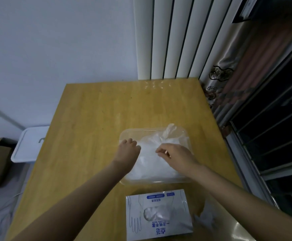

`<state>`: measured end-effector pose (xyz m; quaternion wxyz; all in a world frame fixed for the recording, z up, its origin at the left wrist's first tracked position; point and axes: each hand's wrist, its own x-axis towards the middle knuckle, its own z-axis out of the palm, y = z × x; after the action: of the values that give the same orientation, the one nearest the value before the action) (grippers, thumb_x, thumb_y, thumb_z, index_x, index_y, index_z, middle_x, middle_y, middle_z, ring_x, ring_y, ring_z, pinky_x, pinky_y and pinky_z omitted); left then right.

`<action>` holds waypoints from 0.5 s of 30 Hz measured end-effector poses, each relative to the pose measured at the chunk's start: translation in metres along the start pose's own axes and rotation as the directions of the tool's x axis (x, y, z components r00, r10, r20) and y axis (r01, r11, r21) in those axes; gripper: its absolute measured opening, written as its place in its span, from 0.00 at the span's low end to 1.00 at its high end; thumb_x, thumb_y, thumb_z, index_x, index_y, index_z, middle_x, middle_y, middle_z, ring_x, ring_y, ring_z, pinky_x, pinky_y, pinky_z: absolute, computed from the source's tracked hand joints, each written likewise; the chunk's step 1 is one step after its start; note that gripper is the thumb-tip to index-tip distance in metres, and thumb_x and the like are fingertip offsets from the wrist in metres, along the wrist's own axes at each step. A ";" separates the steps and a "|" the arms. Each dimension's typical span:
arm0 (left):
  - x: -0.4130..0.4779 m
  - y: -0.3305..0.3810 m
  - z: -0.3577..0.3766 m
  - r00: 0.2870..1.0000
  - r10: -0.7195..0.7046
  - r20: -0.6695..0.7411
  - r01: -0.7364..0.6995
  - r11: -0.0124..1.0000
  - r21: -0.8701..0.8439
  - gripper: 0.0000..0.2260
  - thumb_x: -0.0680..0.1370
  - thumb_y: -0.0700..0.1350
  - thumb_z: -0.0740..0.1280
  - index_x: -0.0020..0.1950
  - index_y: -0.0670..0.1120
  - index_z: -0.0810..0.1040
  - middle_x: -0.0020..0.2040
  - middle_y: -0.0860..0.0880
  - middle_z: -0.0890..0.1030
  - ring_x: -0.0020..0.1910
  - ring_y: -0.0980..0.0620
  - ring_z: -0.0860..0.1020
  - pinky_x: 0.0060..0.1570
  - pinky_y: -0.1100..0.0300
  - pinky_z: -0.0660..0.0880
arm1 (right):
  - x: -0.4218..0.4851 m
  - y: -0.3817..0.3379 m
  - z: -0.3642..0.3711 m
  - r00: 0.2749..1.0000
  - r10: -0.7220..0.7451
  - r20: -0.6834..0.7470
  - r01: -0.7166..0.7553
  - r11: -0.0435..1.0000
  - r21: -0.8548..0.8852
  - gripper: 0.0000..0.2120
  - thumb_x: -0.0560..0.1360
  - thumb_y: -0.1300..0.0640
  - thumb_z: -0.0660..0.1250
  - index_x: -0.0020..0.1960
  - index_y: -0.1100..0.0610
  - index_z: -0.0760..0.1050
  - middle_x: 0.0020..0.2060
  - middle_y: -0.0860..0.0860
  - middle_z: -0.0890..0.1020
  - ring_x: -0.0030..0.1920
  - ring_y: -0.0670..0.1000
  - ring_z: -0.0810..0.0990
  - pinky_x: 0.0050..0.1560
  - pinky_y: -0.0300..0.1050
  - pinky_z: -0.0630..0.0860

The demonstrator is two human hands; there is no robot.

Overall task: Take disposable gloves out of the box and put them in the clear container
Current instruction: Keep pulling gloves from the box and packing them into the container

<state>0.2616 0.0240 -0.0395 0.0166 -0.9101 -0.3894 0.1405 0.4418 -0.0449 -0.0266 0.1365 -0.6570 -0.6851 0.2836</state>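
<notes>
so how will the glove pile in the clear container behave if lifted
Likely floppy: the gloves lie crumpled, one tuft poking above the clear container rim. Probably light and slippery, being thin translucent film; layers may slide apart.

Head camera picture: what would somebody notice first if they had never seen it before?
Most eye-catching is the clear container in the middle of the yellow wooden table, heaped with crumpled white gloves. Both hands are over it: the left hand at its left rim with curled fingers, the right hand seeming to pinch the gloves. Nearer the person lies the glove box, with more gloves showing through its opening.
</notes>
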 end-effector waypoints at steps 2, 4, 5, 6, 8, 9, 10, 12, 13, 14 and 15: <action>0.002 0.006 -0.002 0.995 -0.058 -0.077 0.045 0.986 -0.158 0.10 0.78 0.34 0.59 0.57 0.44 0.70 0.55 0.46 0.73 0.50 0.50 0.71 0.46 0.60 0.66 | -0.001 -0.004 -0.004 0.985 -0.089 -0.151 0.076 0.993 -0.088 0.10 0.80 0.57 0.62 0.59 0.53 0.76 0.55 0.47 0.79 0.53 0.45 0.76 0.50 0.35 0.72; 0.005 0.012 0.002 0.995 -0.065 -0.070 0.042 0.956 -0.291 0.13 0.78 0.34 0.58 0.61 0.44 0.68 0.58 0.45 0.71 0.50 0.49 0.71 0.44 0.60 0.69 | 0.004 -0.002 -0.001 0.992 -0.115 -0.045 0.106 0.980 -0.170 0.14 0.79 0.57 0.62 0.65 0.52 0.72 0.61 0.47 0.74 0.62 0.47 0.71 0.58 0.40 0.70; 0.007 0.015 0.007 0.999 -0.043 -0.029 0.031 0.945 -0.326 0.15 0.78 0.36 0.59 0.65 0.44 0.66 0.62 0.45 0.70 0.53 0.48 0.72 0.46 0.59 0.71 | 0.007 0.001 0.003 0.995 -0.094 0.045 0.101 0.974 -0.204 0.19 0.79 0.58 0.63 0.69 0.51 0.68 0.65 0.47 0.71 0.65 0.48 0.68 0.61 0.42 0.68; 0.008 0.017 0.014 1.000 -0.009 0.028 0.018 0.942 -0.335 0.18 0.79 0.39 0.60 0.69 0.44 0.64 0.67 0.44 0.67 0.58 0.47 0.71 0.51 0.58 0.72 | 0.010 0.005 0.009 0.990 -0.054 0.128 0.083 0.968 -0.239 0.23 0.78 0.58 0.64 0.72 0.51 0.64 0.69 0.47 0.67 0.68 0.49 0.66 0.63 0.43 0.66; 0.012 0.021 0.025 0.983 0.043 0.177 0.009 0.957 -0.288 0.26 0.80 0.46 0.62 0.75 0.45 0.56 0.75 0.42 0.57 0.69 0.43 0.65 0.64 0.52 0.69 | 0.017 0.010 0.019 0.974 0.031 0.224 0.038 0.953 -0.299 0.31 0.76 0.60 0.66 0.75 0.50 0.58 0.74 0.50 0.60 0.71 0.52 0.62 0.66 0.47 0.66; 0.015 0.021 0.029 0.969 0.051 0.244 0.012 0.968 -0.250 0.30 0.79 0.48 0.63 0.77 0.46 0.53 0.77 0.42 0.52 0.73 0.41 0.60 0.67 0.49 0.66 | 0.020 0.012 0.024 0.966 0.074 0.249 0.010 0.946 -0.323 0.34 0.75 0.60 0.67 0.76 0.50 0.55 0.75 0.51 0.57 0.72 0.53 0.61 0.67 0.49 0.66; 0.018 0.022 0.033 0.953 0.051 0.298 0.014 0.977 -0.213 0.33 0.79 0.50 0.65 0.78 0.47 0.50 0.78 0.42 0.48 0.75 0.39 0.56 0.69 0.48 0.63 | 0.023 0.014 0.028 0.956 0.115 0.271 -0.016 0.940 -0.342 0.36 0.75 0.61 0.68 0.77 0.50 0.54 0.76 0.51 0.55 0.73 0.54 0.60 0.68 0.50 0.66; 0.023 0.023 0.041 0.927 0.042 0.371 0.021 0.986 -0.165 0.38 0.77 0.49 0.67 0.78 0.48 0.47 0.78 0.41 0.44 0.75 0.36 0.51 0.70 0.46 0.61 | 0.027 0.018 0.035 0.939 0.171 0.297 -0.050 0.925 -0.376 0.39 0.74 0.61 0.69 0.77 0.50 0.52 0.76 0.52 0.54 0.74 0.55 0.58 0.69 0.51 0.64; 0.025 0.024 0.044 0.919 0.037 0.393 0.026 0.988 -0.154 0.39 0.76 0.48 0.69 0.78 0.49 0.46 0.78 0.41 0.43 0.75 0.35 0.50 0.70 0.46 0.62 | 0.029 0.019 0.038 0.935 0.186 0.303 -0.056 0.919 -0.390 0.39 0.73 0.60 0.69 0.77 0.51 0.52 0.76 0.52 0.54 0.74 0.55 0.57 0.70 0.51 0.63; 0.026 0.024 0.048 0.913 0.033 0.407 0.033 0.988 -0.154 0.40 0.76 0.47 0.69 0.78 0.50 0.45 0.78 0.42 0.42 0.75 0.35 0.49 0.69 0.46 0.63 | 0.031 0.022 0.040 0.930 0.197 0.310 -0.058 0.913 -0.404 0.39 0.73 0.59 0.70 0.77 0.51 0.51 0.76 0.52 0.55 0.74 0.55 0.57 0.71 0.51 0.61; 0.026 0.025 0.053 0.912 0.028 0.409 0.041 0.986 -0.159 0.41 0.75 0.45 0.70 0.78 0.50 0.44 0.78 0.42 0.41 0.75 0.35 0.48 0.68 0.47 0.64 | 0.033 0.023 0.041 0.925 0.208 0.319 -0.059 0.906 -0.420 0.39 0.73 0.58 0.70 0.77 0.51 0.51 0.76 0.52 0.55 0.75 0.55 0.56 0.72 0.51 0.60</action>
<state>0.2823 0.0212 -0.0998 -0.1401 -0.8573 -0.3975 0.2958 0.4343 -0.0221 -0.0784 -0.1483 -0.6546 -0.6944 0.2596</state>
